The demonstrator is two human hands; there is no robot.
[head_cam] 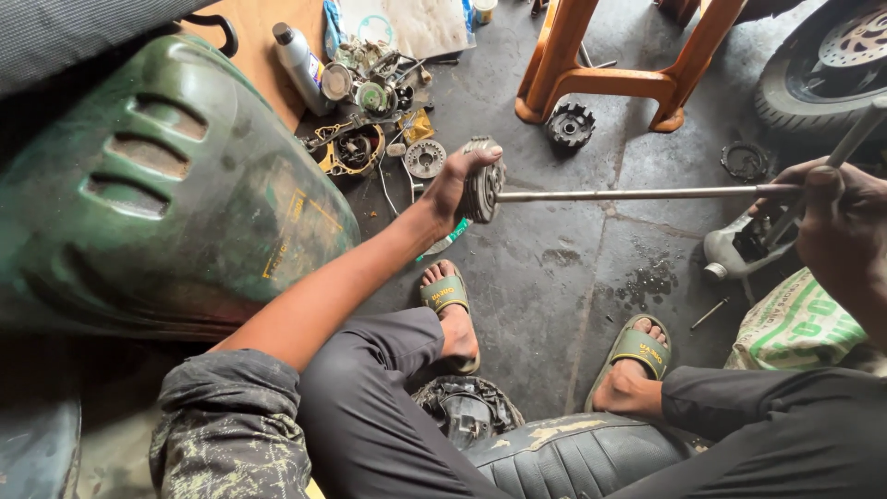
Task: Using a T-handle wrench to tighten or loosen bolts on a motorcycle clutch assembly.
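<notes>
The floor (554,268) is dark grey concrete, stained, with a wet oily patch just right of centre. A large green moulded motorcycle panel (166,194) fills the left of the frame. At the top centre lies a scatter of engine parts (370,120) beside a grey oil bottle (300,65), with a toothed black clutch basket (569,126) a little to their right. An orange stool (610,65) stands at the upper middle, and a motorcycle wheel (827,65) sits in the upper right corner. The person's feet in olive sandals (637,349) rest on the floor at the lower centre.

The left hand (455,185), near the centre of the frame, has its fingers curled round a round, ribbed, grey metal clutch assembly (484,189), held up off the floor. A long thin steel rod (637,194) runs level from that part to the right edge, where the right hand (836,222) closes its fingers about the rod's far end. A second pale bar (855,134) slants up past that hand; whether it is gripped too cannot be told.
</notes>
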